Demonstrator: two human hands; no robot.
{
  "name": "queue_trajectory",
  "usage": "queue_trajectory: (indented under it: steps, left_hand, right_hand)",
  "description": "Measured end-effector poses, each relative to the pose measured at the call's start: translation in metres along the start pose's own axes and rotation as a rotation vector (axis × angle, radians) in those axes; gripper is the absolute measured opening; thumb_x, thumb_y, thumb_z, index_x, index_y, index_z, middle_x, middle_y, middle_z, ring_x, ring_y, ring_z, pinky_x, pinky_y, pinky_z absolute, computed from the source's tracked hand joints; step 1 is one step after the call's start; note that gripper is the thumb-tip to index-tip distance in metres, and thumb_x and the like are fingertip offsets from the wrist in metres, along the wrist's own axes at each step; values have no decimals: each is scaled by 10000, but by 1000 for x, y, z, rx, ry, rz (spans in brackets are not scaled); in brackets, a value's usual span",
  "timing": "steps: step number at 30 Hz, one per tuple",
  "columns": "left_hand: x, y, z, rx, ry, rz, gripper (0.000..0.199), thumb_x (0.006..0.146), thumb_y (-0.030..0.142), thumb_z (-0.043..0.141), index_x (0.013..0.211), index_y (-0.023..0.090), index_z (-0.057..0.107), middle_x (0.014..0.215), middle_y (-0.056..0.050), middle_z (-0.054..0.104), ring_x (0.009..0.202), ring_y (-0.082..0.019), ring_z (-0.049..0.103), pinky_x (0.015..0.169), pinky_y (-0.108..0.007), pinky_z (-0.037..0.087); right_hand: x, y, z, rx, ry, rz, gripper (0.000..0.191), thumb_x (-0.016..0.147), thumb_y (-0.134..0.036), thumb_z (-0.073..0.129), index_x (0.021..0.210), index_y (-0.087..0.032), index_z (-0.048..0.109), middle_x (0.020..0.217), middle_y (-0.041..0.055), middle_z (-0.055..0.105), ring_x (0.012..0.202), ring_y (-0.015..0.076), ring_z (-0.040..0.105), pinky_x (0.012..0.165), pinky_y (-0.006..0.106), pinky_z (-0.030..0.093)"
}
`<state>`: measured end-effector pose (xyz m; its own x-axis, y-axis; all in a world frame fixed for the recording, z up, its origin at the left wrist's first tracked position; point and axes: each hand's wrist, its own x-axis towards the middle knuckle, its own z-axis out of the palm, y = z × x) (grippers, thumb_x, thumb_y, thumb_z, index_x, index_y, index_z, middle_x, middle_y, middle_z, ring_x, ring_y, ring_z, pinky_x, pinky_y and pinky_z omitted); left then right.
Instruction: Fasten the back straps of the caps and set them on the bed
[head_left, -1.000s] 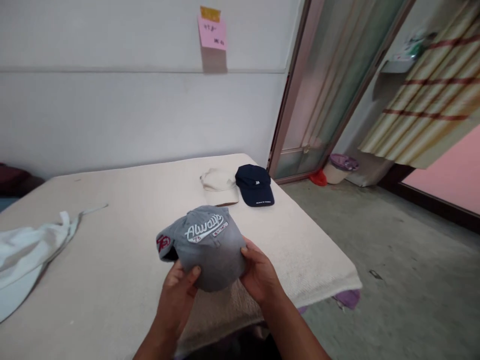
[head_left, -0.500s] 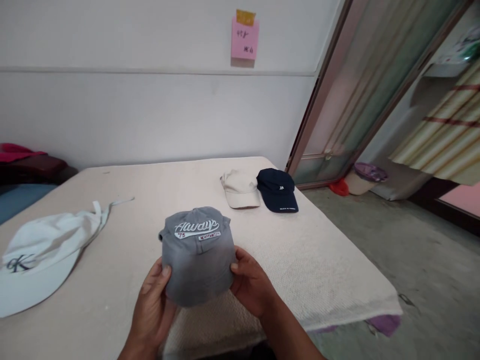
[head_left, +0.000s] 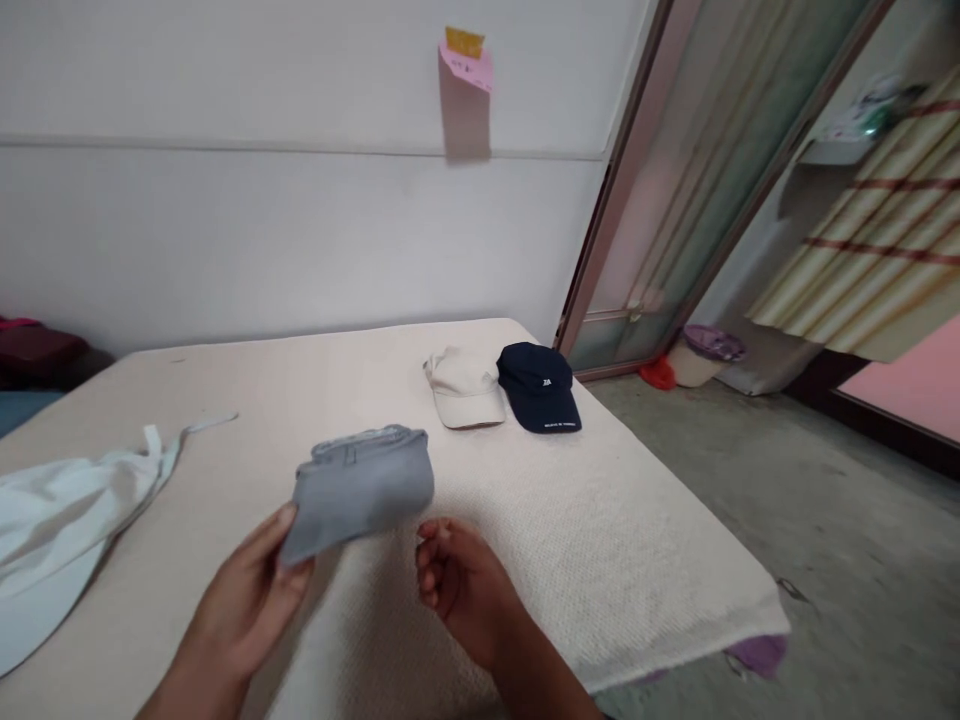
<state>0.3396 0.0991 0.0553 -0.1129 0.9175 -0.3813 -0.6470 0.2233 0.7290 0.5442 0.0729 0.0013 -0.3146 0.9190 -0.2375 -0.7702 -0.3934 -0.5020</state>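
A grey cap [head_left: 364, 495] is held up over the cream-covered table, tilted so its embroidered front does not show. My left hand [head_left: 255, 590] grips it by its lower left edge. Just right of the cap, my right hand [head_left: 461, 585] is apart from it, its fingers curled and with nothing visible in them. Beyond the hands, a beige cap [head_left: 463, 385] lies beside a navy cap [head_left: 538, 387]. A white cap [head_left: 71, 510] with a strap lies at the left, partly out of view.
The cream cover [head_left: 600, 540] ends at the right above a grey floor [head_left: 847, 560]. A white wall [head_left: 300, 240] with a pink note [head_left: 466, 68] stands behind. A lined bin [head_left: 697, 358] and red item [head_left: 658, 373] are on the floor.
My right hand has let go of the grey cap. The cap has tipped and moved slightly left in my left hand, hiding its lettering. The wall note has lifted, and the view has shifted.
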Motion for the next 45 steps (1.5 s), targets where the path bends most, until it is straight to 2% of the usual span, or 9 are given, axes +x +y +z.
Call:
queue_trajectory:
  steps: [4, 7, 11, 14, 19, 23, 31, 38, 45]
  left_hand:
    - [64, 47, 64, -47, -80, 107, 227, 844, 21, 416, 796, 119, 615, 553, 10, 581, 362, -54, 477, 284, -107, 369]
    - [107, 77, 108, -94, -174, 244, 200, 865, 48, 425, 820, 142, 596, 648, 2, 619, 421, -54, 511, 293, -96, 349]
    - [162, 63, 127, -52, -79, 245, 104, 853, 88, 515, 805, 156, 576, 681, 27, 593, 466, -34, 503, 347, -88, 348]
    - [195, 18, 109, 19, 23, 154, 66, 861, 147, 542, 911, 135, 584, 775, 7, 601, 537, -61, 536, 436, -155, 440]
    - [220, -41, 63, 144, 108, 11, 303, 864, 287, 551, 1136, 154, 549, 1106, -83, 590, 891, -194, 606, 732, -383, 530]
    - [227, -46, 44, 225, 116, -29, 308, 863, 286, 552, 1142, 156, 547, 1122, -86, 586, 911, -201, 602, 749, -394, 526]
    - [227, -48, 34, 365, 142, 24, 317, 863, 294, 551, 1149, 158, 544, 1135, -88, 582, 927, -207, 599, 762, -405, 521]
    - [200, -53, 20, 448, 168, 134, 234, 856, 245, 564, 1064, 139, 575, 1027, -67, 617, 832, -173, 617, 693, -349, 536]
    - [122, -60, -22, 522, 144, 256, 113, 776, 109, 587, 886, 131, 598, 914, -79, 664, 839, -165, 665, 721, -270, 522]
  right_hand:
    - [1, 3, 1, -41, 31, 6, 184, 698, -240, 627, 848, -139, 595, 641, 16, 607, 471, 84, 519, 427, 191, 319]
    - [0, 3, 2, -48, 16, 6, 164, 693, -222, 604, 831, -135, 591, 622, 21, 612, 434, 85, 514, 403, 193, 312]
    - [0, 2, 2, -48, 18, 22, 168, 665, -217, 607, 809, -130, 592, 596, 25, 620, 399, 84, 517, 368, 181, 312]
    - [0, 0, -1, -59, 18, 53, 182, 637, -213, 616, 798, -133, 588, 583, 25, 625, 391, 84, 523, 352, 171, 319]
    - [-2, -1, -4, -88, -8, 113, 221, 584, -230, 624, 779, -139, 576, 557, 16, 622, 379, 97, 536, 339, 174, 346]
    - [-5, -1, -3, -109, 6, 121, 216, 586, -230, 618, 774, -139, 565, 553, 14, 617, 372, 92, 532, 332, 167, 340]
    - [-8, 1, 5, -174, 42, 121, 230, 557, -216, 566, 773, -140, 548, 539, 1, 605, 371, 84, 519, 332, 167, 318]
    - [-5, 12, 7, -308, 95, 137, 223, 580, -212, 537, 791, -140, 542, 561, 2, 605, 387, 74, 516, 357, 173, 294]
    - [-5, 26, 16, -494, 75, 177, 226, 558, -171, 456, 767, -149, 540, 541, -14, 592, 390, 73, 509, 368, 177, 298]
